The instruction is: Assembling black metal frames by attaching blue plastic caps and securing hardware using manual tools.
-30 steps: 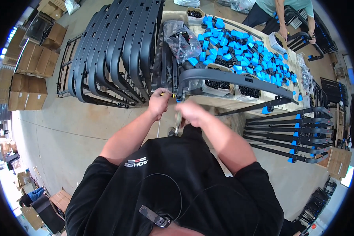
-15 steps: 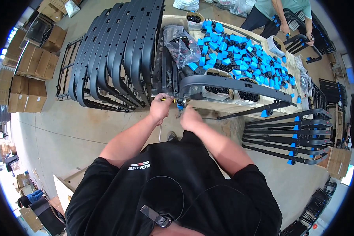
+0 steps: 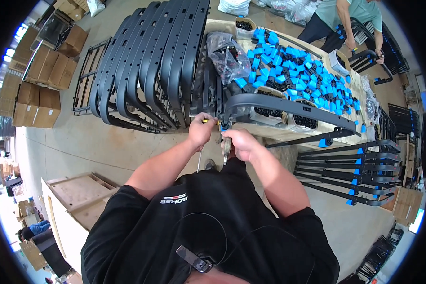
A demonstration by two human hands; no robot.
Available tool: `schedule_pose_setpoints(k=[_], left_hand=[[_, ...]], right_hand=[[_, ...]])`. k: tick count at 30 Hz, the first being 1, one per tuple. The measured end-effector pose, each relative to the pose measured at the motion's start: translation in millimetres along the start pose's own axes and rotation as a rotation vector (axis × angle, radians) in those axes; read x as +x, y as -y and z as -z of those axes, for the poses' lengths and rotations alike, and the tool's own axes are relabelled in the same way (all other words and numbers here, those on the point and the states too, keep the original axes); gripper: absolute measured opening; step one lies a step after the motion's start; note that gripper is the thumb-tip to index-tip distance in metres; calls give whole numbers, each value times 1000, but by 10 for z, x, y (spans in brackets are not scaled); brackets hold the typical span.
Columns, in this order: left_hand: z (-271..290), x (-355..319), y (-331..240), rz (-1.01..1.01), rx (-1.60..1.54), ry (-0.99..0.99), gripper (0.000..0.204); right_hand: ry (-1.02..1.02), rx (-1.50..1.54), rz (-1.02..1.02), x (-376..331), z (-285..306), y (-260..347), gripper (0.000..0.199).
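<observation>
A curved black metal frame [image 3: 284, 102] lies over the near edge of the worktable, its left end just beyond my hands. At that end sits a small blue piece [image 3: 224, 127]. My left hand [image 3: 201, 130] is closed on a thin tool with a yellow part [image 3: 206, 121]; a slim rod [image 3: 199, 161] shows below the fist. Right beside it, my right hand [image 3: 241, 143] is closed around a grey metal hand tool [image 3: 227, 150] just below the blue piece. Fingers hide the tools' working ends.
Blue and black plastic parts [image 3: 298, 75] are heaped on the table [image 3: 217, 26], with boxes of small black parts [image 3: 269, 113] and a plastic bag [image 3: 228, 59]. Black frames [image 3: 146, 61] stand stacked at left, more [image 3: 350, 165] at right. A co-worker [image 3: 350, 23] handles frames at far right.
My right hand, blurred before near the frame's end, has come down and is now closed on the grey metal tool. My left hand keeps its hold. The whole view has shifted slightly.
</observation>
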State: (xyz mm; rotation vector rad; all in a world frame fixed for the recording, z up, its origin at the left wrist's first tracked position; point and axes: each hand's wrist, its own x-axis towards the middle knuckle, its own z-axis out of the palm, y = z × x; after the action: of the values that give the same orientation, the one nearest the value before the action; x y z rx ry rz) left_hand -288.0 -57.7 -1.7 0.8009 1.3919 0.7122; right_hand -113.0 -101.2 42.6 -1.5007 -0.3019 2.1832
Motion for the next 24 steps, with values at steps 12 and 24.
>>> schedule_pose_setpoints(k=[12,24], left_hand=[[-37,-37,-70,60,-110,58,13],[-26,-31,-6,43,-17,31,19]], right_hand=[[15,-389,83,153,9,-141,24],[-607,-1241,549,595,205,-543,30]])
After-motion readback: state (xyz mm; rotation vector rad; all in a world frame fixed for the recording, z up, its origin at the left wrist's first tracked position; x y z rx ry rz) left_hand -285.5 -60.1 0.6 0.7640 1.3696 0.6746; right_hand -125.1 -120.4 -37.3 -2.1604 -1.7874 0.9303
